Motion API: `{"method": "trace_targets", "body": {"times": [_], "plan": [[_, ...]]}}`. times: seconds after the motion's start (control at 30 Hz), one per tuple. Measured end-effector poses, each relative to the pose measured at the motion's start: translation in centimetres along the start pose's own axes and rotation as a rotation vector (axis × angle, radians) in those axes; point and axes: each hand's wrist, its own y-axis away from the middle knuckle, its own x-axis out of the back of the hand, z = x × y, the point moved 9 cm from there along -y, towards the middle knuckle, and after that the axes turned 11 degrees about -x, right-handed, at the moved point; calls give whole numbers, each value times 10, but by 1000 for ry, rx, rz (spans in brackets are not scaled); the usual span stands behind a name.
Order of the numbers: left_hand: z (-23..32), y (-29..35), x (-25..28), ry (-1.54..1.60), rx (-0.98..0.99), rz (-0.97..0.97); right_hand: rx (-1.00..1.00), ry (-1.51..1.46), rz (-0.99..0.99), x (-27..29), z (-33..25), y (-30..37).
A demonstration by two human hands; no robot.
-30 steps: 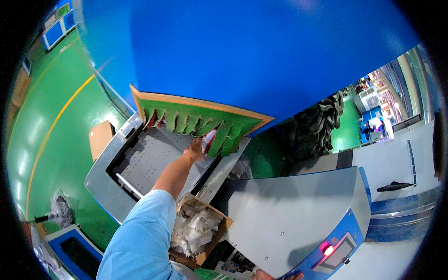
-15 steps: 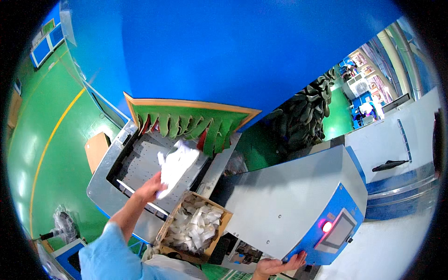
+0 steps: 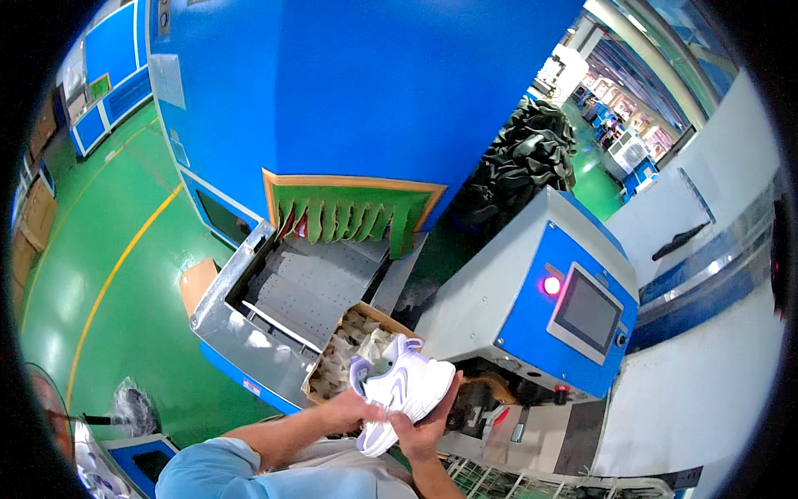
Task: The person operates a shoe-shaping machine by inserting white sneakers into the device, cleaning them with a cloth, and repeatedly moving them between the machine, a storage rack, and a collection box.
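Observation:
A white sneaker [image 3: 411, 384] with lilac trim is held in front of my body, tilted, its sole turned to the right. My left hand [image 3: 353, 409] closes on its lower left part. My right hand [image 3: 431, 422] wraps round its sole side, thumb toward the left hand. Below the hands a white and lilac piece [image 3: 378, 438] shows; I cannot tell whether it belongs to a second shoe. Just behind the sneaker stands a cardboard box [image 3: 366, 309] with crumpled white paper-like pieces [image 3: 337, 359], partly hidden by the shoe and hands.
A perforated metal conveyor bed [image 3: 312, 279] leads under green curtain strips [image 3: 345, 218] into a large blue machine [image 3: 374, 91]. To the right is a control box [image 3: 532, 308] with a screen [image 3: 588, 308] and lit red button. A wire rack [image 3: 515, 478] sits low; dark sole-like pieces [image 3: 528, 154] are piled behind.
My left hand has drawn the white sneaker from over the conveyor bed back toward my body. My right hand has left the control box's lower edge and now holds the sneaker too.

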Motion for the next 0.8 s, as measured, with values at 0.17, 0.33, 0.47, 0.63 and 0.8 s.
{"method": "trace_targets", "body": {"times": [0.17,0.33,0.47,0.63,0.8], "plan": [[-6,4,-42,-1021,-166,307,115,238,158,73,-9,58],[-53,15,-99,-1749,-520,-85,49,704,164,134,-14,96],[-88,11,-76,-1202,-355,-30,-288,-303,294,215,48,121],[-145,15,-41,-263,210,380,-459,-856,123,228,60,149],[-164,17,-87,-759,174,-80,-650,-418,24,232,68,167]]}}
